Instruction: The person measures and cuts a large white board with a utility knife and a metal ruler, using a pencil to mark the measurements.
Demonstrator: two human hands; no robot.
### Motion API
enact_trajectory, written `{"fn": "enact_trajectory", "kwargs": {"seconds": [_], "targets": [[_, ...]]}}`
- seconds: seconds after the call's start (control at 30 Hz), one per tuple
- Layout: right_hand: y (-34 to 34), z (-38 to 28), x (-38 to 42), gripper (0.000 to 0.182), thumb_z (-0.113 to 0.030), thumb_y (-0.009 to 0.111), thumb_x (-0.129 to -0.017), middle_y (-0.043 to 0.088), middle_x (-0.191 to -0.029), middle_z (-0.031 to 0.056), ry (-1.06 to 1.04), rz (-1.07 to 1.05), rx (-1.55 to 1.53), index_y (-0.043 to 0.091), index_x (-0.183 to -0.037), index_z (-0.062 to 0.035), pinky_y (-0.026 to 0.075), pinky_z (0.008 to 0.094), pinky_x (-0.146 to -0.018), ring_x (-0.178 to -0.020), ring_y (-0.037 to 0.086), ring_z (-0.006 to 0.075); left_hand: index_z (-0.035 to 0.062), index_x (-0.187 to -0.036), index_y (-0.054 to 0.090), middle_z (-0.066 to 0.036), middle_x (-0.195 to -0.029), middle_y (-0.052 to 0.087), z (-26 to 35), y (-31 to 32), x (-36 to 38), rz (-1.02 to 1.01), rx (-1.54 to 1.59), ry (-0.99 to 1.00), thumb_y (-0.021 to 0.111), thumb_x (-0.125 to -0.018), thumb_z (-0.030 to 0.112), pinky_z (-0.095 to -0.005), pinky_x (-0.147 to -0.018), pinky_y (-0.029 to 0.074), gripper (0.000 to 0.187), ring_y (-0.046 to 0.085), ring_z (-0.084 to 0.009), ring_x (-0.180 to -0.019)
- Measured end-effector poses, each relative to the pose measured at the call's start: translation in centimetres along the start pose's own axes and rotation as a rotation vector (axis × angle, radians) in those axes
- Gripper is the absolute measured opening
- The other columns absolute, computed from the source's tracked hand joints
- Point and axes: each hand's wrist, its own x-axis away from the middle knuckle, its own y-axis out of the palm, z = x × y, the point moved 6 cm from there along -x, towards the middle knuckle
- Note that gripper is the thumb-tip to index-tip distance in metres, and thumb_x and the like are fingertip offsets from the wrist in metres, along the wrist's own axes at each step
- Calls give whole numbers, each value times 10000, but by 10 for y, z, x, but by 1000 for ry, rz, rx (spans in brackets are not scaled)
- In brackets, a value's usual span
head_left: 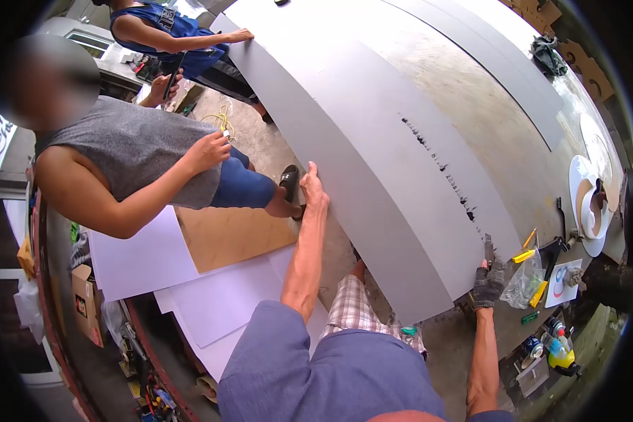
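A long grey sheet (373, 190) lies across the table, with dark smudges in a row near its right side. At its left edge is my bare left hand (314, 188), holding the edge, one finger stretched forward and the other fingers partly hidden. My right hand (489, 283) wears a dark, worn glove and is closed round a narrow flat tool (487, 245), whose end rests by the sheet's near right corner. Part of the tool is hidden in the glove.
Two people stand left of the table; one holds a phone (172, 83), the other touches the sheet. White panels (225, 302) and a brown board (235, 235) lie lower left. A black brush (560, 218), yellow-handled cutter (524, 256), plastic bag (524, 285) and cans lie right.
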Motion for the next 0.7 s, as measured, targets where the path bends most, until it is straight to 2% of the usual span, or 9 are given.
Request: {"fn": "enact_trajectory", "kwargs": {"seconds": [0.1,0.2,0.3,0.33,0.43,0.47,0.57,0.67,0.7], "targets": [[0,19,3,368,-183,622,-911,642,-1051,184,1,-30,11,584,-1241,-23,508,414,-817,-920,629,320,-90,-1031,621,-146,-1033,662,5,34,17,-39,42,-3,582,-991,286,-383,-804,565,380,650,-236,-892],[-15,17,6,327,-135,580,-925,643,-1055,181,-174,-49,117,596,-1224,-4,497,420,-848,-923,622,329,-107,-1085,604,-157,-1072,658,7,63,28,-54,82,-61,554,-1005,272,-392,-825,571,390,658,-253,-916],[-43,17,16,296,-96,545,-933,643,-1106,199,-240,76,183,606,-1198,20,480,423,-887,-963,620,343,-115,-1120,588,-162,-1097,651,14,94,35,-71,109,-78,529,-1017,262,-396,-832,575,396,660,-259,-926],[-45,33,21,341,-207,516,-987,639,-1200,191,-161,121,12,603,-1227,19,454,419,-966,-1061,612,336,-115,-1119,586,-162,-1098,650,12,104,36,-88,128,-73,524,-1019,261,-397,-832,575,394,659,-259,-928],[-26,64,31,457,-368,478,-1017,620,-1278,165,497,-312,-1863,591,-1267,-3,428,417,-1030,-1149,589,304,-113,-1103,583,-161,-1097,645,-1,123,42,-121,149,-109,512,-1025,264,-392,-830,575,392,656,-256,-931],[-43,35,29,583,-502,424,-1014,610,-1301,139,485,-275,-1906,572,-1297,-15,438,425,-1042,-1170,583,275,-113,-1095,583,-161,-1096,644,-6,132,43,-134,155,-126,509,-1026,266,-390,-830,575,392,654,-255,-932],[-46,-10,29,533,-464,499,-998,622,-1265,123,587,-134,-1979,579,-1276,-16,480,413,-990,-1141,591,250,-103,-1064,586,-159,-1075,642,-27,143,42,-150,199,-142,505,-1027,275,-395,-832,573,389,650,-253,-927],[-38,-5,14,481,-411,573,-978,639,-1188,83,561,35,-1501,584,-1268,-27,503,371,-947,-1066,607,215,-75,-1101,560,-151,-1070,641,-34,155,59,-175,78,-187,554,-1002,324,-406,-836,568,411,649,-258,-923],[-38,3,10,461,-389,588,-974,641,-1161,73,604,80,-1449,585,-1263,-29,505,359,-934,-1039,610,208,-68,-1113,554,-148,-1072,641,-38,154,59,-185,50,-203,566,-996,334,-408,-838,567,419,649,-260,-923]]}}
